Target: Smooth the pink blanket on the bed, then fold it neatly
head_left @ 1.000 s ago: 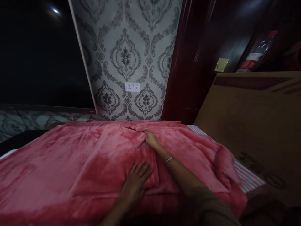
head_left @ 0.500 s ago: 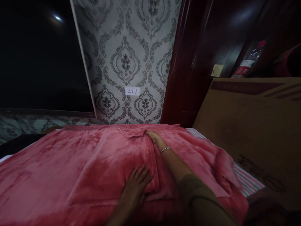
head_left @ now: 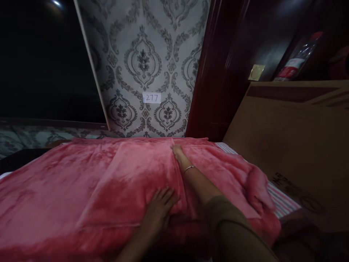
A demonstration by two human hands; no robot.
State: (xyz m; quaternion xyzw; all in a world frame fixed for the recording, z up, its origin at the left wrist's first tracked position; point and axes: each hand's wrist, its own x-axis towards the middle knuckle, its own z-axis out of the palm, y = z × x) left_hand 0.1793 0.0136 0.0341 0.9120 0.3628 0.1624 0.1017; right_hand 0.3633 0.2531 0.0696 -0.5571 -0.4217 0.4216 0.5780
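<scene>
A pink plush blanket (head_left: 65, 196) spreads across the surface before me, with a folded layer (head_left: 136, 174) lying on its middle. My left hand (head_left: 160, 205) rests palm down on the near right part of that layer, its fingers spread. Farther off, my right hand (head_left: 177, 150), with a bracelet at the wrist, is closed at the layer's far right corner, pinching the blanket's edge. The fingertips there are small and partly hidden. On the right, the blanket lies bunched in a thick fold.
Striped cloth (head_left: 283, 200) shows under the blanket's right side. A large cardboard box (head_left: 289, 145) stands at the right, with a plastic bottle (head_left: 296, 62) behind its top edge. Patterned wall, a dark screen (head_left: 46, 65) and a paper marked 277 (head_left: 152, 97) are beyond.
The flap that was turned back at the layer's far edge now lies flat, reaching farther toward the wall. My right hand stays at that corner. My left hand still presses down; the view has tilted slightly.
</scene>
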